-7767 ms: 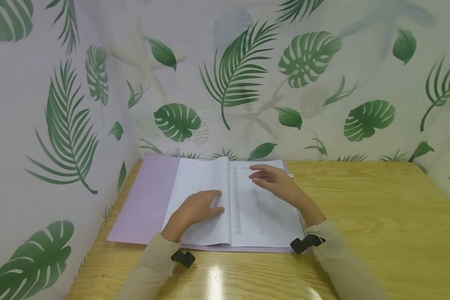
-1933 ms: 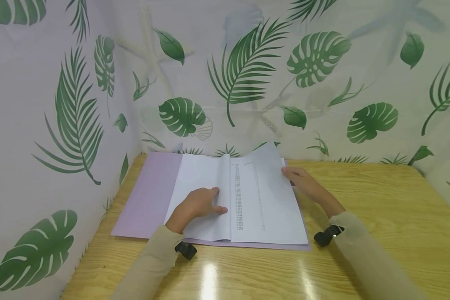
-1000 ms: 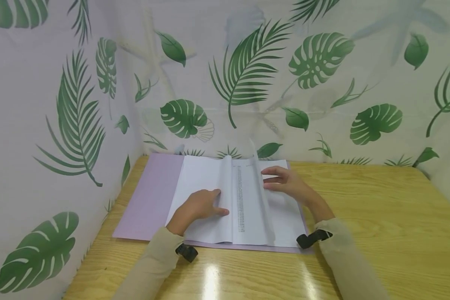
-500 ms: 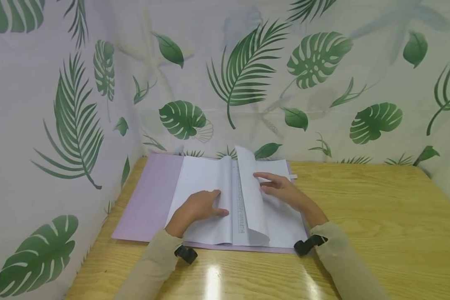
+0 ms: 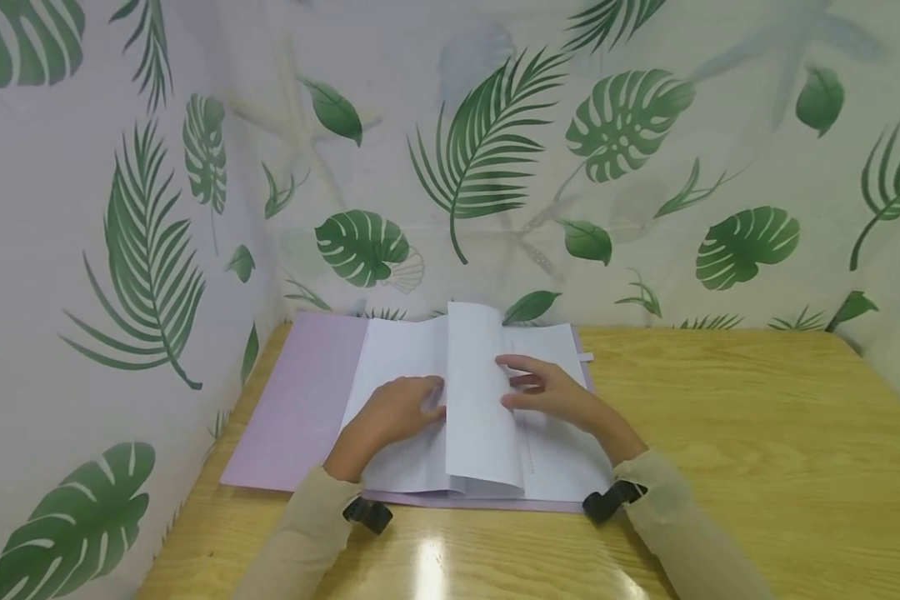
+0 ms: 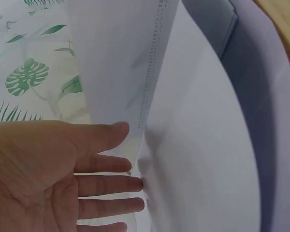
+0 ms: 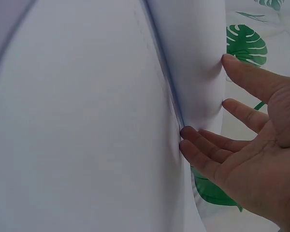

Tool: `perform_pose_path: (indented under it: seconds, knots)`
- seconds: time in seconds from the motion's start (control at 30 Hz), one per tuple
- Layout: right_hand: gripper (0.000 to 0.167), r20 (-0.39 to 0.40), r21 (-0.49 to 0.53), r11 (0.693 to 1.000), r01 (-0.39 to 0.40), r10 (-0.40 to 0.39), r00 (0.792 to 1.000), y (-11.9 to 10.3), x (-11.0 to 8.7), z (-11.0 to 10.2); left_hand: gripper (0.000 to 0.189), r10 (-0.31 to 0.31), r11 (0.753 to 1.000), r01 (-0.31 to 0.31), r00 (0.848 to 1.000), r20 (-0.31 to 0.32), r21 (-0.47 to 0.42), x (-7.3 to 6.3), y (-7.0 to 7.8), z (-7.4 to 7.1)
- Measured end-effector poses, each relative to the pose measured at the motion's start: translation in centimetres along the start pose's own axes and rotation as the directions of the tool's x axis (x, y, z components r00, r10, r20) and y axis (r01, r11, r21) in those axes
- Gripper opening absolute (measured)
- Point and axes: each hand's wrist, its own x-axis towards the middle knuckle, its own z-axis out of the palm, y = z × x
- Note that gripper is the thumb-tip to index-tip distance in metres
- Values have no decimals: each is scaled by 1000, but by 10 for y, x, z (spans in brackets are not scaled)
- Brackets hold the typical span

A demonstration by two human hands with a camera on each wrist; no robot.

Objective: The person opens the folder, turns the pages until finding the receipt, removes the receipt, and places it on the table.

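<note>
An open folder (image 5: 300,400) with a lilac cover and printed white pages lies on the table. One curled page (image 5: 476,400) stands over the middle, bending leftward and showing its blank side. My left hand (image 5: 393,408) rests on the left-hand pages (image 5: 401,337); its thumb tip is partly behind the curled page. In the left wrist view the straight fingers (image 6: 108,185) touch paper near the fold. My right hand (image 5: 558,400) is at the page's right side, its fingertips touching the paper. The right wrist view shows the fingers (image 7: 208,145) spread and extended against the page, gripping nothing.
The wooden table (image 5: 742,433) extends to the right of the folder. Behind and to the left hangs a white leaf-print cloth (image 5: 630,275). A small white tab (image 5: 587,357) sticks out from the folder's right edge. Each wrist wears a black device (image 5: 367,515).
The right hand first lifts the right page's edge, then pushes it leftward. The page now curls over the fold, partly covering the left thumb. The left hand stays almost in place.
</note>
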Motion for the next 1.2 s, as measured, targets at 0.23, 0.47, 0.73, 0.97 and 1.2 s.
perform_pose_path:
  seconds: [0.23,0.47,0.73,0.97,1.2]
  knots:
    - [70,-31,-13,1000,-8,7,999,-5,-2,4,38,34,999,-38,987,-157,-19,-4,0,-12]
    - [71,-44,-19,999,-49,48,998,-8,-3,8,44,97,989,-117,973,-208,-87,-8,16,-9]
    - [71,-59,-12,999,-52,52,997,-13,-1,11,45,156,983,-164,983,-101,-84,-10,33,-3]
    - [71,-51,-1,999,-46,46,998,-17,-2,16,47,149,987,-153,987,-56,-56,-9,32,1]
    - [73,-41,5,998,-60,60,997,-25,-4,21,52,103,993,-104,994,-30,-59,-9,31,2]
